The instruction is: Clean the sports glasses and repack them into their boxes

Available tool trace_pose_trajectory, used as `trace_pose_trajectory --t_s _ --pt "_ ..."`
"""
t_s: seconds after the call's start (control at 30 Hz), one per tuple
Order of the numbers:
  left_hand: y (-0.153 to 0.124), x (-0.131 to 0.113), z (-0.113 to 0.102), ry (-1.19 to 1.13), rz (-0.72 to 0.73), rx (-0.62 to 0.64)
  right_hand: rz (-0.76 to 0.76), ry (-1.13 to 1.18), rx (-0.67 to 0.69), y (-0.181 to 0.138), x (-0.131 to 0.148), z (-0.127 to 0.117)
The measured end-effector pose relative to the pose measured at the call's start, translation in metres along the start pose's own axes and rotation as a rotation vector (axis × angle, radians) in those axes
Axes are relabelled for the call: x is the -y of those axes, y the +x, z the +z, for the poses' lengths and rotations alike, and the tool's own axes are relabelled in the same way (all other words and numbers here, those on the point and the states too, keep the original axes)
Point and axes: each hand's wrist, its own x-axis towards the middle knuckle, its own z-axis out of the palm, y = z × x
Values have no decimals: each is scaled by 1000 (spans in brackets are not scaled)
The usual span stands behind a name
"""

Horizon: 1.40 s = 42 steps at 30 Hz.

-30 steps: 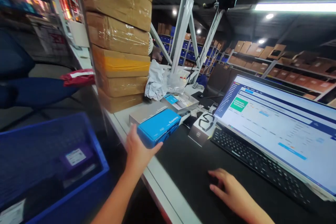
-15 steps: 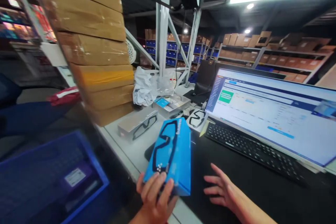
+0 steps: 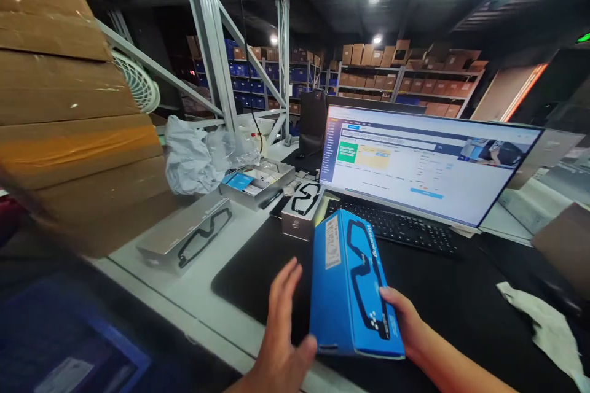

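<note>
A blue box (image 3: 353, 285) printed with a black goggle outline is held above the black desk mat (image 3: 442, 295). My right hand (image 3: 405, 322) grips its right edge from underneath. At the box's near left corner is my left hand (image 3: 281, 331), fingers stretched upward and apart, thumb touching the corner. A white label runs along the box's left side.
A silver goggle box (image 3: 187, 242) lies on the white table to the left, a smaller one (image 3: 302, 209) by the keyboard (image 3: 396, 227). A monitor (image 3: 424, 163) stands behind. Stacked cardboard parcels (image 3: 69, 104) rise at left. A blue crate (image 3: 69, 356) sits below the table edge.
The blue box has passed from my left hand to my right hand and moved right over the mat. My left hand has opened beside it. The view has swung right.
</note>
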Motion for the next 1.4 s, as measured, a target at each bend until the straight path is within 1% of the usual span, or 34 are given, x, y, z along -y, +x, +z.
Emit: trace_pose_trajectory --t_s 0.03,0.07,0.1,0.13,0.17,0.23,0.3,0.33,0.37,0.43,0.5,0.53,0.57,0.63,0.7,0.77,0.87,0.93,1.0,1.1,1.17,1.2,1.27,1.33,1.4 --pt "10 -5 5 -115 -207 21 4 5 24 -3 1 -5" --pt "21 -10 10 -238 -364 78 -3 9 45 -5 2 -9" --pt "32 -16 15 -363 -477 155 -21 15 58 -7 3 -12" --pt "42 -21 20 -470 -540 222 -34 24 66 -8 3 -14" --pt "49 -26 26 -555 -564 263 -28 38 70 -8 3 -16" --pt "58 -32 36 -644 -545 286 19 62 76 -7 4 -20" --pt "61 -35 46 -638 -487 266 63 49 76 -4 9 -25" --pt "61 -35 50 -605 -459 256 42 18 59 -3 11 -26" --pt "60 -35 54 -558 -437 240 -24 -30 19 -2 15 -27" --pt "59 -33 61 -456 -420 198 -234 -188 -107 -3 21 -28" --pt "57 -30 66 -375 -428 158 -459 -426 -212 -8 25 -27" --pt "57 -29 69 -343 -432 147 -526 -560 -242 -12 27 -27" --pt "56 -28 71 -310 -433 139 -552 -688 -260 -17 29 -26" --pt "56 -29 73 -243 -406 126 -521 -876 -269 -26 35 -24" --pt "60 -32 71 -245 -385 130 -469 -971 -232 -34 44 -24" --pt "68 -38 63 -352 -400 163 -463 -1033 -138 -41 58 -25" --pt "86 -46 46 -538 -476 315 -415 -1106 -4 -46 88 -27" --pt "94 -45 37 -577 -521 429 -349 -1114 72 -45 110 -27" --pt "97 -38 34 -559 -554 483 -310 -1127 142 -39 128 -27" --pt "87 -16 39 -511 -559 451 -269 -1230 230 -28 147 -27" --pt "74 -1 41 -498 -548 427 -239 -1273 289 -22 153 -29" --pt "67 5 41 -489 -542 434 -228 -1270 318 -19 156 -30" --pt "54 13 36 -439 -525 484 -225 -1250 349 -17 162 -33" --pt "43 16 25 -318 -511 564 -235 -1244 343 -18 171 -32" --pt "37 15 14 -161 -481 632 -259 -1351 255 -18 184 -26"
